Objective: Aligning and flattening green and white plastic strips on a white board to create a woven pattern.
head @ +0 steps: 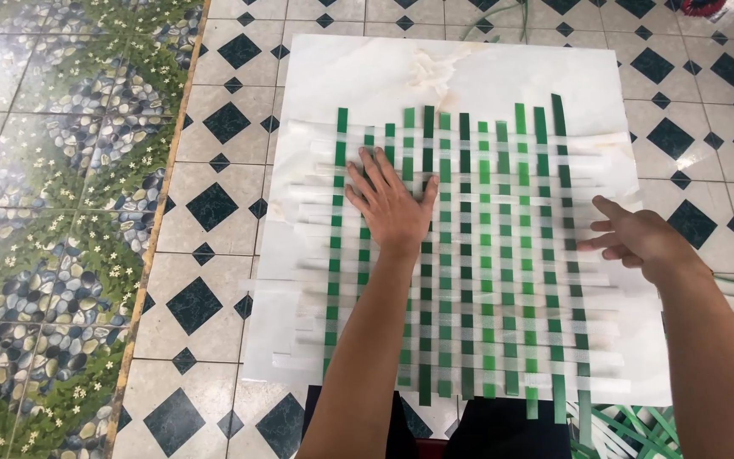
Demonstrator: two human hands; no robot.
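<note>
A flat mat woven from green and white strips (486,255) lies on a white marbled board (452,72) on the tiled floor. My left hand (391,202) rests palm down on the mat's upper left part, fingers spread, holding nothing. At the mat's right edge my right hand (639,238) hovers with its fingers apart, close to the ends of the white strips; contact with them is unclear. Green strips run away from me and white strips run across.
Loose green strips (639,429) lie on the floor at the lower right. The floor has white tiles with dark diamonds (214,204), and a pebble-and-flower patterned band (53,212) runs along the left. My dark-clothed legs (503,429) show at the bottom edge.
</note>
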